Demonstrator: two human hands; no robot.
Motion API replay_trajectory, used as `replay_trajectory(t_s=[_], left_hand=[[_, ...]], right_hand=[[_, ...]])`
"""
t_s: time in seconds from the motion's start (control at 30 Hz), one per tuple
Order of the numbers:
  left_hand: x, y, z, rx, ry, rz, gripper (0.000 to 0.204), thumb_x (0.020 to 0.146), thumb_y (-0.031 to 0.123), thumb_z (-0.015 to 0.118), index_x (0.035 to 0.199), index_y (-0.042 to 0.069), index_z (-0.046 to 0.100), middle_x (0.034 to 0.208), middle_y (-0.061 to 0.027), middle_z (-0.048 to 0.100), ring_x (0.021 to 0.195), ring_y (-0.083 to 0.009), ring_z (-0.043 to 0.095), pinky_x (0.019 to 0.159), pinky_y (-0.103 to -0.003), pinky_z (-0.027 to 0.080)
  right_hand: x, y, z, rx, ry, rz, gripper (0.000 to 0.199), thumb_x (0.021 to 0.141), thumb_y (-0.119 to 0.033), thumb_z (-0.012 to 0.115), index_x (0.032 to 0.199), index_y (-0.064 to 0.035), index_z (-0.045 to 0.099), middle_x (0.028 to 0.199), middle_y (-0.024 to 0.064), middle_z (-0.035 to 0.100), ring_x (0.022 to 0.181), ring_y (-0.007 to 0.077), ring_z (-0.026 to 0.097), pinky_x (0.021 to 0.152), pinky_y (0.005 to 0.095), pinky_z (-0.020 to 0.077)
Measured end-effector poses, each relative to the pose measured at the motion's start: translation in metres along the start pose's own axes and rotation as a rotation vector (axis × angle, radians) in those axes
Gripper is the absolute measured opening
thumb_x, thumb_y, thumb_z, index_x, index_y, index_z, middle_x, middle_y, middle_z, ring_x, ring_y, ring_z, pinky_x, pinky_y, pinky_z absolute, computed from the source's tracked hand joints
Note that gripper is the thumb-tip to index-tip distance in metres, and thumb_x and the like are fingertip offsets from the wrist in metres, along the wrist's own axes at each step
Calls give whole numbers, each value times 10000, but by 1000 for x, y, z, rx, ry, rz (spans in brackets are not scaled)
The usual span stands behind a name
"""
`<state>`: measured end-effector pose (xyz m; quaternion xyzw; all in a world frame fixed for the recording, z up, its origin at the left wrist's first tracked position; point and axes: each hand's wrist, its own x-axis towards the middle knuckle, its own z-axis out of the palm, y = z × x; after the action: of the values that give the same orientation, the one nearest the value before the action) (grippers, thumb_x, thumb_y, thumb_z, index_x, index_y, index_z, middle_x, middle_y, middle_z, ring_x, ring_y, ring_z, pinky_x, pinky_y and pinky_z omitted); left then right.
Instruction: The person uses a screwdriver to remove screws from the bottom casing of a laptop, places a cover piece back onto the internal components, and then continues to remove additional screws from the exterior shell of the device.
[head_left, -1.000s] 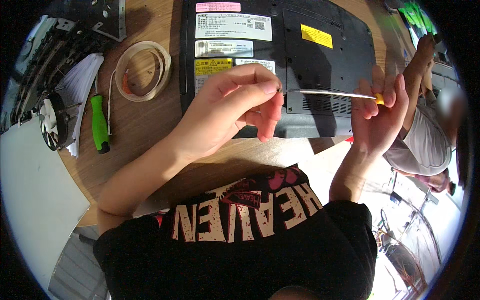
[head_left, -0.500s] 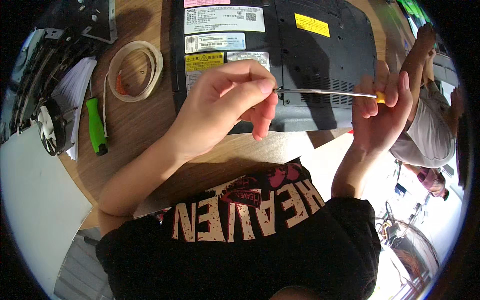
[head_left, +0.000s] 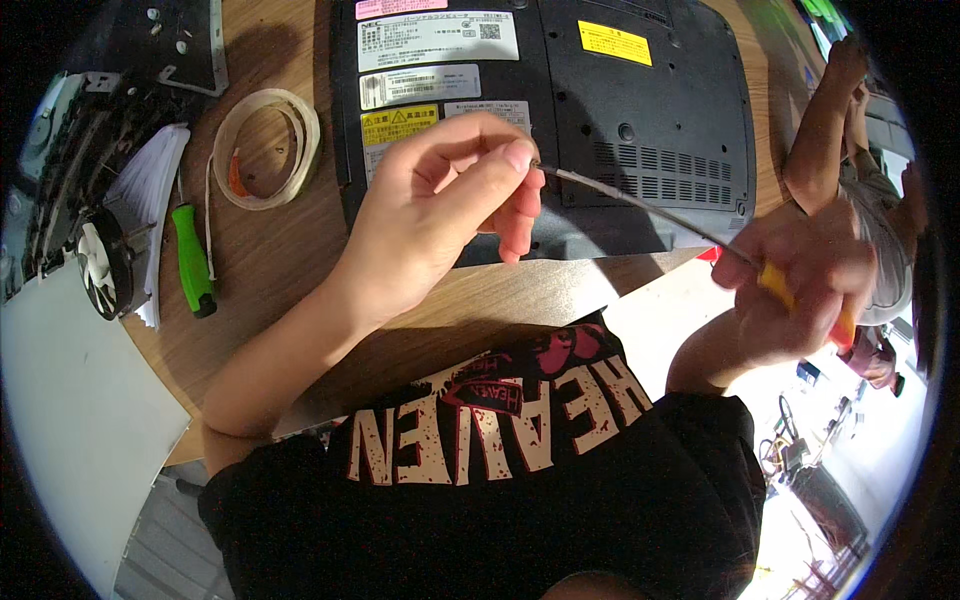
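A screwdriver (head_left: 640, 205) with a long metal shaft and a yellow and orange handle is held in my right hand (head_left: 815, 265), its fingers closed round the handle and blurred by motion. Its shaft slants up leftward to the fingertips of my left hand (head_left: 420, 205). Thumb and forefinger are pinched there at the tip, on something small and dark that I cannot make out. Under and beyond my hands a black laptop (head_left: 590, 115) lies bottom side up, with labels and vent slots showing. My left hand hides part of its labels.
On the wooden table (head_left: 260, 330) at left lie a green-handled screwdriver (head_left: 190, 255) and a coiled pale strip (head_left: 228, 130). Beside them are white papers (head_left: 150, 190), a small fan (head_left: 97, 258) and dark electronic parts (head_left: 170, 40). Another person's arm (head_left: 822, 135) is at far right.
My right hand has moved down and to the right, tilting the screwdriver's handle end lower. Its fingers have wrapped round the handle. My left hand has barely shifted and keeps its pinch.
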<state>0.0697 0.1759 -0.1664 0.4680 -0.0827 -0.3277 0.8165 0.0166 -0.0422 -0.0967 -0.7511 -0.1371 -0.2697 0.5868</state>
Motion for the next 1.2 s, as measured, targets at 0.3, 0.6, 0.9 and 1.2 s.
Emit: replay_trajectory(t_s=[0.3,0.6,0.9,1.2], left_hand=[[-1,0,3,3,68,1,203,954,201,522,983,3,552,751,-77,576,552,-146,534,477,-253,419],[0,1,5,147,-16,-1,233,954,220,532,935,-11,558,768,-85,580,572,-148,549,481,-252,427],[2,2,8,138,-63,-31,235,969,191,488,957,-30,567,781,-90,583,576,-150,557,497,-246,441],[3,4,4,143,-87,-110,325,988,219,431,1102,-55,562,808,-99,592,623,-152,567,552,-263,471]], right_hand=[[3,-20,-7,-177,-625,-435,263,907,-231,595,917,-20,438,896,130,460,586,208,607,420,228,552],[4,-20,-18,-104,-646,-454,256,918,-223,574,848,-24,429,872,132,461,583,213,594,435,251,558],[-3,-21,-24,-103,-590,-427,218,913,-189,557,851,-29,423,862,130,460,533,217,581,416,252,521],[-13,-12,-21,-48,-376,-421,195,884,-156,551,773,-53,428,750,105,450,517,194,569,370,258,491]])
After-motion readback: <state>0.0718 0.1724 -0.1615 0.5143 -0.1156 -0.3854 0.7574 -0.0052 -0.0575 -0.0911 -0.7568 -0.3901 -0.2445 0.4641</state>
